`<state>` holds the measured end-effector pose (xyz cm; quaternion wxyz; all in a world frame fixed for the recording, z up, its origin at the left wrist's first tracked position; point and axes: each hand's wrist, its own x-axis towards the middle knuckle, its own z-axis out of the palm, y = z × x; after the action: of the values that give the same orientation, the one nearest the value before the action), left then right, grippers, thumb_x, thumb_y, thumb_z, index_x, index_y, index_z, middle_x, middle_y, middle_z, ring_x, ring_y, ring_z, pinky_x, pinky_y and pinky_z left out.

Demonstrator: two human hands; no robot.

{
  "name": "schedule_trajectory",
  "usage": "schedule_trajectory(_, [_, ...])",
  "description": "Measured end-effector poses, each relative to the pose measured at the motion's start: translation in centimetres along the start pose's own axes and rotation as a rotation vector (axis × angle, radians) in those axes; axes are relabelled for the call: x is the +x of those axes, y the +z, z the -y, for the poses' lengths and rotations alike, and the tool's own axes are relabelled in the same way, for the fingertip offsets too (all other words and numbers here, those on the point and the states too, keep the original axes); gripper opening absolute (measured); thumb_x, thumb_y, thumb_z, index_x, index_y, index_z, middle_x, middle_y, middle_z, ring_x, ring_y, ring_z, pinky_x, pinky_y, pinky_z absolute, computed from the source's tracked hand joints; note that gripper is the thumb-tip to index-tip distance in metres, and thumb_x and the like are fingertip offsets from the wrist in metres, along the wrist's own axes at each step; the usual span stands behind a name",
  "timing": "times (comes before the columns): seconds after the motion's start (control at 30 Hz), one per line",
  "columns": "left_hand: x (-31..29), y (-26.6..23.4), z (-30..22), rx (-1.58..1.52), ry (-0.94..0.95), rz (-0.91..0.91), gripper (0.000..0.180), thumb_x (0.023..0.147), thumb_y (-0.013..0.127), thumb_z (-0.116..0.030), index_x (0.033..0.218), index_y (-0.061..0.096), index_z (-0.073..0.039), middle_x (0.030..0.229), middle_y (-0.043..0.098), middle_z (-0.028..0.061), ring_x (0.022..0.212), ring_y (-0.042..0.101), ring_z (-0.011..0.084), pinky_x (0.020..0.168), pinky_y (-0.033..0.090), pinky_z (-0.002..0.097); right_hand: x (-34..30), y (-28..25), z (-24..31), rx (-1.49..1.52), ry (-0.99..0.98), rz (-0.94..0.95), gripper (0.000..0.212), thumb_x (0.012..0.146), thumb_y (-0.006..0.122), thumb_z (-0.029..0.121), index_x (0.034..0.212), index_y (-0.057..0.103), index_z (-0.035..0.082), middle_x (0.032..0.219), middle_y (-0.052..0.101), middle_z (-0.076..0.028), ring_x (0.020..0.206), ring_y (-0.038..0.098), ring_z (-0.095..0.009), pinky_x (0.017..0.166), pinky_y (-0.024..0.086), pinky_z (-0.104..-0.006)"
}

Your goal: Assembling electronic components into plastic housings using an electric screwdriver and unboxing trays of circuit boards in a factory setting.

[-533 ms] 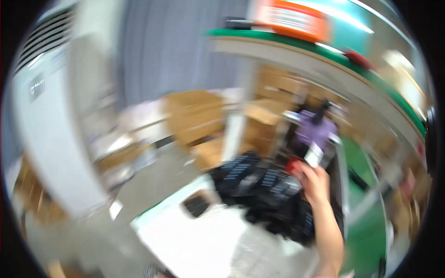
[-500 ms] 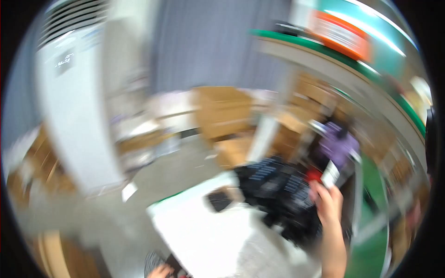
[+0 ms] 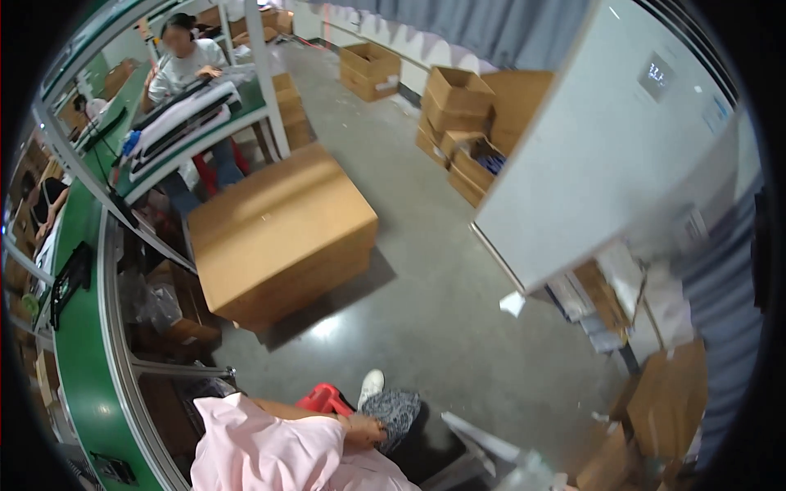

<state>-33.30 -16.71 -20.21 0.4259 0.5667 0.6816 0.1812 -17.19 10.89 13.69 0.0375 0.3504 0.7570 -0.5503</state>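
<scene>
Hand (image 3: 366, 430) resting on patterned knee (image 3: 393, 409).

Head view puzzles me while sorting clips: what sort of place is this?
Probably a factory packing floor: a green conveyor line, stacked cardboard boxes on bare concrete, and a co-worker seated at a workbench.

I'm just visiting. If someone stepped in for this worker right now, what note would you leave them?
Left hand: seemingly the one in view, resting on the patterned trouser knee. Nothing visibly held; finger pose unclear.
Right hand: out of view.
Things: red stool beside the knee; large closed cardboard box on the floor ahead, untouched; green conveyor along the left.
Done: no finished work shows in the hand or near it.
Left: the box and the conveyor are not yet being handled.
</scene>
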Motion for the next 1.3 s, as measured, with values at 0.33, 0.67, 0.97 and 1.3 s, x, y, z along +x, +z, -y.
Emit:
schedule_trajectory(0.33, [-12.8,-6.3,2.3,-0.719,-1.001,-0.278,0.059,0.083,0.036,-0.051,0.120,0.043,-0.006,0.123,0.043,0.0166,0.118,0.037,0.0282,0.099,0.026,0.0401,25.8,10.4,-0.8,0.054,0.140,0.236,0.012,0.088,0.046,0.015,0.086,0.054,0.006,0.061,0.052,0.001,0.049,0.045,-0.007,0.044,0.035,-0.0197])
schedule_trajectory(0.67, [-13.7,2.8,6.9,-1.170,-1.221,-0.913,0.032,0.081,0.055,-0.018,0.110,0.051,-0.006,0.096,0.058,0.0082,0.087,0.053,0.0146,0.074,0.044,0.0304,44.8,23.5,-0.7,-0.057,0.304,0.526,0.015,0.087,0.044,0.014,0.087,0.055,0.004,0.063,0.055,-0.006,0.047,0.049,-0.013,0.041,0.040,-0.0254])
schedule_trajectory(0.97, [-15.1,-9.5,13.5,-1.284,-1.200,-0.818,0.032,0.081,0.055,-0.019,0.110,0.051,-0.005,0.101,0.056,0.0090,0.091,0.052,0.0169,0.077,0.043,0.0313,68.0,40.5,16.1,-0.168,0.043,0.579,0.012,0.086,0.040,0.007,0.092,0.050,0.002,0.058,0.055,-0.008,0.037,0.047,-0.013,0.032,0.038,-0.0263])
schedule_trajectory(1.3, [-17.4,-17.9,16.5,-1.440,-1.171,-0.700,0.033,0.081,0.056,-0.019,0.110,0.052,-0.004,0.107,0.054,0.0100,0.095,0.051,0.0195,0.081,0.041,0.0324,72.0,51.2,21.7,-0.067,-0.018,0.777,0.019,0.086,0.044,0.012,0.102,0.050,0.003,0.065,0.057,-0.005,0.047,0.049,-0.008,0.042,0.043,-0.0219])
